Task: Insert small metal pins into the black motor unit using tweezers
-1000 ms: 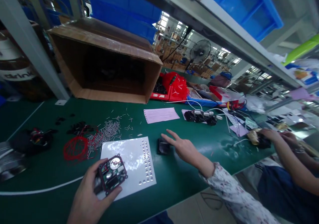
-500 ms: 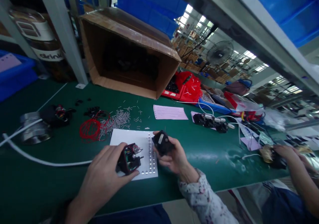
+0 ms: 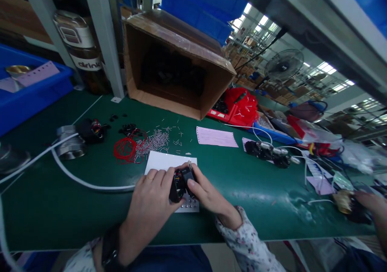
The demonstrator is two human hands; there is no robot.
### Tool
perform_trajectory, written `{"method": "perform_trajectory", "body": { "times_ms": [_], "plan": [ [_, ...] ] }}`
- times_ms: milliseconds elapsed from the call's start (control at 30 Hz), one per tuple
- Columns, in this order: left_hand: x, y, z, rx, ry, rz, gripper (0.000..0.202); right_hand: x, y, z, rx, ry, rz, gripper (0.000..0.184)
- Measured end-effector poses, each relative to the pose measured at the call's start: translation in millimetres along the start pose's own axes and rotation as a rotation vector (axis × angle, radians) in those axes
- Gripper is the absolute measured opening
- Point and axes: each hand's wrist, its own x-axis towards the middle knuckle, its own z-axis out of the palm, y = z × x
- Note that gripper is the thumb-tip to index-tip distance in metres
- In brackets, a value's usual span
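Note:
My left hand grips a black housing with coloured wires and small parts showing in its open side. In my right hand is a black cover, held up against that open side at an angle. A white cable runs from the left toward my left hand. Beneath both hands lies a white sheet with rows of small shiny round pieces on it, partly hidden by the hands.
Red wire coils and scattered small metal pins lie beyond the sheet. A metal fitting with a black housing sits left. Behind stands an open cardboard box. At far right, a co-worker's hand holds a brass-and-black part.
Both hands have come together; the black cover in my right hand now meets the housing in my left. The view has shifted left.

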Motion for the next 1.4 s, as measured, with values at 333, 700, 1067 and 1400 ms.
{"method": "perform_trajectory", "body": {
  "times_ms": [333, 700, 1067, 1400],
  "plan": [
    [-2, -15, 3.7, -0.191, 0.053, 0.008, 0.041, 3, -9, 40, -0.376, 0.157, 0.125, 0.046],
    [-36, -62, -3.4, -0.813, -0.036, -0.274, 0.068, 6, -2, 82, 0.693, 0.216, 0.411, 0.061],
    [-17, -63, -23.2, -1.055, -0.148, -0.414, 0.027, 3, -2, 95, 0.72, 0.28, 0.374, 0.06],
    [-9, -63, -47.7, -0.063, 0.191, 0.407, 0.025, 24, 11, 38, -0.535, 0.14, -0.381, 0.048]
  ]
}}
